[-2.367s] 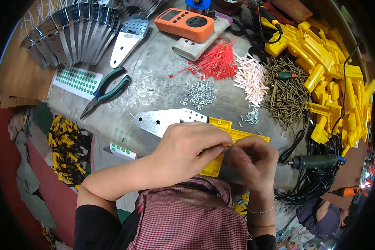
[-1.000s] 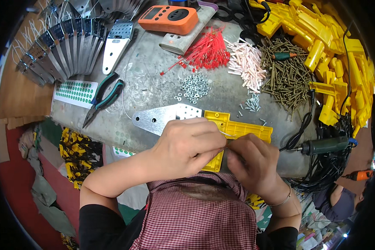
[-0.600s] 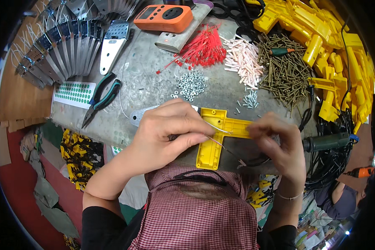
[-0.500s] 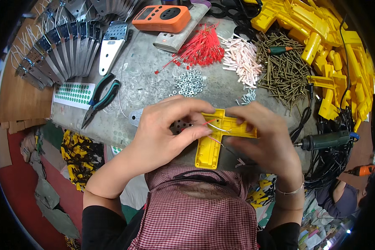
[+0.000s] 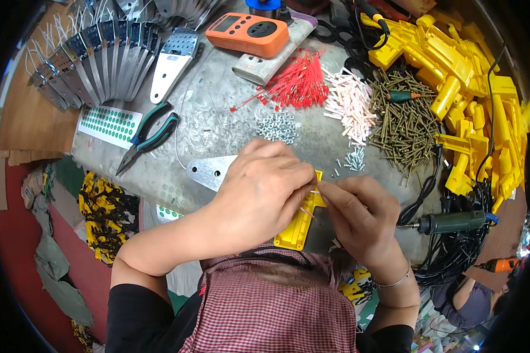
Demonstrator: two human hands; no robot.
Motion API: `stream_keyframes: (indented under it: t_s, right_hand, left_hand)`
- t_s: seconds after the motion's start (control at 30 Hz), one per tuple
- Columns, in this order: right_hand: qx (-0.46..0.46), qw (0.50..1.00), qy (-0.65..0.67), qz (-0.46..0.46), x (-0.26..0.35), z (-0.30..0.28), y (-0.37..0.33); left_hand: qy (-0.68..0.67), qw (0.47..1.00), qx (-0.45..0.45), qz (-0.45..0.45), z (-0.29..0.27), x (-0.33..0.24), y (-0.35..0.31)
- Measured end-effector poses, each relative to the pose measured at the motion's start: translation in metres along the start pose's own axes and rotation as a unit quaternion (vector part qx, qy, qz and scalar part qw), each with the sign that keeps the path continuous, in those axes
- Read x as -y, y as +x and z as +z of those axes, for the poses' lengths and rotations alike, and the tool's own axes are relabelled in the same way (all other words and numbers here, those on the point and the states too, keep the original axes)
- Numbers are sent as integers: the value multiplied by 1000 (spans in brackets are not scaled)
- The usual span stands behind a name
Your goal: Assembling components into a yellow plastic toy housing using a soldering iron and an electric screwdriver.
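Note:
My left hand (image 5: 265,182) and my right hand (image 5: 362,215) meet above a yellow T-shaped plastic housing (image 5: 291,233). Both are closed in a pinch, fingertips almost touching. Between them a short bit of white wire (image 5: 314,191) shows; its ends are hidden by the fingers. A pinkish-red wire (image 5: 307,212) sticks out below the left fingers, over the housing. Under my left hand lies a tapered silver metal plate (image 5: 203,169) with holes, its right part covered by the hand.
Pliers (image 5: 147,136), nuts (image 5: 278,127), red-wired parts (image 5: 297,82), pale sleeves (image 5: 350,109), screws (image 5: 403,120) and small screws (image 5: 354,159) lie beyond. Right are yellow housings (image 5: 453,65) and a green electric screwdriver (image 5: 456,223). An orange meter (image 5: 247,35) stands at the back. Another person's arm (image 5: 463,294) shows lower right.
My hands have come together over the housing, the right one closing from a loose, blurred pose into a pinch. The left hand now covers more of the housing. The whole view has shifted slightly.

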State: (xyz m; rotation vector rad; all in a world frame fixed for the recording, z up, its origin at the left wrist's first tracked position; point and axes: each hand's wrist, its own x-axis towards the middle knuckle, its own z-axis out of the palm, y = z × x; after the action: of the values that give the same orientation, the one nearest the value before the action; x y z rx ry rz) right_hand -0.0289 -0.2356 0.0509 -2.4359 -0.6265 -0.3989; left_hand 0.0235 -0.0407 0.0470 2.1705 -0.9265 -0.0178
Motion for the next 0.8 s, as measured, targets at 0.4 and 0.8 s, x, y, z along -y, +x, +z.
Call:
stream_keyframes:
  t_s: [0.4, 0.8]
  right_hand:
    - [39, 975, 138, 169, 5, -3, 7]
    - [34, 967, 201, 150, -2, 10, 2]
  left_hand:
    - [-69, 997, -16, -18, 3, 1, -6]
    - [-52, 998, -17, 22, 11, 4, -8]
